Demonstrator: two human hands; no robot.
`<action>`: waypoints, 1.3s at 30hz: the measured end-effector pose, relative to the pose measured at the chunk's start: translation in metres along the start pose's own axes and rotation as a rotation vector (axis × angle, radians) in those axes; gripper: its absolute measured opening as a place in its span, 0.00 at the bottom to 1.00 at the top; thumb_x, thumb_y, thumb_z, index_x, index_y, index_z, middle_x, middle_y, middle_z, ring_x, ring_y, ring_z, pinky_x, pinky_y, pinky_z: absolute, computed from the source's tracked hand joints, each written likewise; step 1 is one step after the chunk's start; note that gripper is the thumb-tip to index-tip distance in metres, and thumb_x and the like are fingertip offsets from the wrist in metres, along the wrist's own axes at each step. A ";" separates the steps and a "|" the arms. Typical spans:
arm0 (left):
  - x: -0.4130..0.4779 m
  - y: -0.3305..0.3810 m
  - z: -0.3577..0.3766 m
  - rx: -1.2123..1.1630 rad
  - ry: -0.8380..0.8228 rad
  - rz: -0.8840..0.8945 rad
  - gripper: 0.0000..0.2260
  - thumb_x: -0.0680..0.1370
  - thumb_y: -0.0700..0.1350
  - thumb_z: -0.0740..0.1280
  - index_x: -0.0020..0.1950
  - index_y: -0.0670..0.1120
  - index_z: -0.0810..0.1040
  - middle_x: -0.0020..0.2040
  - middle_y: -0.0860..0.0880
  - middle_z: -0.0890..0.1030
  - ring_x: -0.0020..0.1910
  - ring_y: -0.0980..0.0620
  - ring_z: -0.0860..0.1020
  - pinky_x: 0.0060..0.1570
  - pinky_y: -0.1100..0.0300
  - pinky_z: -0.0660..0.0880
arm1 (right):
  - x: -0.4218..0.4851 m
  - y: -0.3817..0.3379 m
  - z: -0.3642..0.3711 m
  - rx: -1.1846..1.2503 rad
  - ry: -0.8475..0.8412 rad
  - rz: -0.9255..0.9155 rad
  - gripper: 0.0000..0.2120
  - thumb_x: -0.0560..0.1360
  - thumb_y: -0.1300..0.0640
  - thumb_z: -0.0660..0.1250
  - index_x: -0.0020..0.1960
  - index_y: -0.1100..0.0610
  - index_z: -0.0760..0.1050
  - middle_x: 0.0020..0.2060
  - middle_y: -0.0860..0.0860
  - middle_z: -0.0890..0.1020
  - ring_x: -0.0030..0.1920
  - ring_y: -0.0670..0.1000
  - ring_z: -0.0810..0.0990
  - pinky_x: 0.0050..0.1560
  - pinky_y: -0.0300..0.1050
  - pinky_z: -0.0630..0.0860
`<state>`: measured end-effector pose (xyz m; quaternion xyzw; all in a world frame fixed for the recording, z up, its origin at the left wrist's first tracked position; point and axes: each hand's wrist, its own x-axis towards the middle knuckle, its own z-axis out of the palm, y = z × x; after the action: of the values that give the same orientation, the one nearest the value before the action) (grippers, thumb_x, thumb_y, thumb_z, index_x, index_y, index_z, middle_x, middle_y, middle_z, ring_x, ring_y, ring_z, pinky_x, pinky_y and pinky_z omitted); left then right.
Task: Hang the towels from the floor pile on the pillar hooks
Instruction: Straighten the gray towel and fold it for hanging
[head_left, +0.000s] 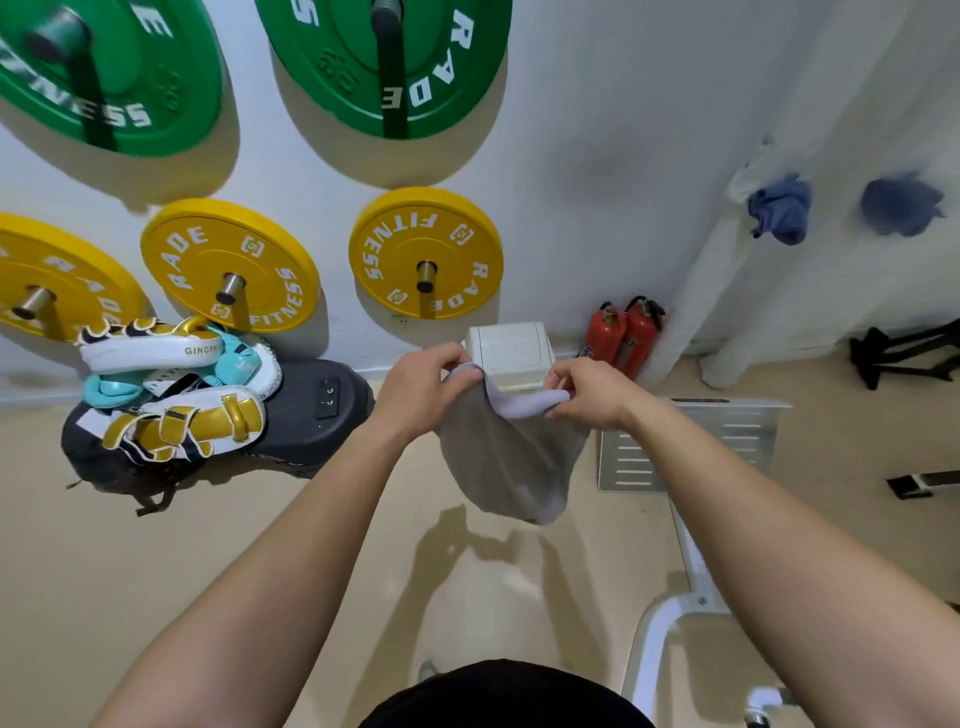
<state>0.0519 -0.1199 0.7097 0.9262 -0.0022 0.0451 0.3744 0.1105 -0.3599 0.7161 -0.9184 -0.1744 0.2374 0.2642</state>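
A grey towel (511, 457) hangs in the air in front of me, held up by its top edge. My left hand (423, 387) grips the towel's left corner and my right hand (589, 392) pinches its right corner, so the cloth sags between them above the beige floor. On the white pillar (727, 291) at the right, a blue towel (779, 208) hangs from a hook, and a darker blue towel (901, 205) hangs further right. The hooks themselves are hidden under the cloth. No floor pile is in view.
Yellow (426, 254) and green (384, 62) weight plates hang on the white wall. Boxing pads (171, 384) lie on a dark bag at the left. A white bin (511, 353) and two red fire extinguishers (623, 332) stand by the wall. A white machine frame (675, 587) is at the right.
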 end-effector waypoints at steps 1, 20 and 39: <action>0.003 0.007 0.000 0.004 -0.011 0.031 0.09 0.78 0.54 0.67 0.39 0.53 0.76 0.38 0.55 0.79 0.41 0.52 0.76 0.42 0.51 0.73 | 0.000 -0.007 0.002 -0.019 -0.009 -0.023 0.12 0.69 0.49 0.76 0.51 0.48 0.78 0.44 0.48 0.81 0.45 0.49 0.80 0.46 0.48 0.78; -0.002 0.004 0.001 -0.275 -0.124 -0.141 0.07 0.76 0.43 0.71 0.46 0.46 0.73 0.34 0.52 0.76 0.36 0.53 0.72 0.39 0.57 0.71 | -0.005 -0.044 -0.010 0.179 0.170 -0.234 0.09 0.81 0.58 0.62 0.45 0.52 0.79 0.36 0.42 0.78 0.38 0.39 0.74 0.37 0.31 0.66; -0.015 0.023 0.013 -0.421 -0.012 -0.083 0.03 0.77 0.40 0.72 0.49 0.46 0.84 0.43 0.48 0.83 0.39 0.59 0.77 0.43 0.68 0.73 | -0.006 0.001 -0.003 0.155 -0.005 -0.010 0.14 0.69 0.54 0.67 0.54 0.43 0.79 0.48 0.46 0.83 0.48 0.49 0.81 0.49 0.46 0.78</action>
<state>0.0369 -0.1463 0.7149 0.8271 0.0244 0.0227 0.5611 0.1071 -0.3641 0.7196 -0.8938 -0.1605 0.2511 0.3351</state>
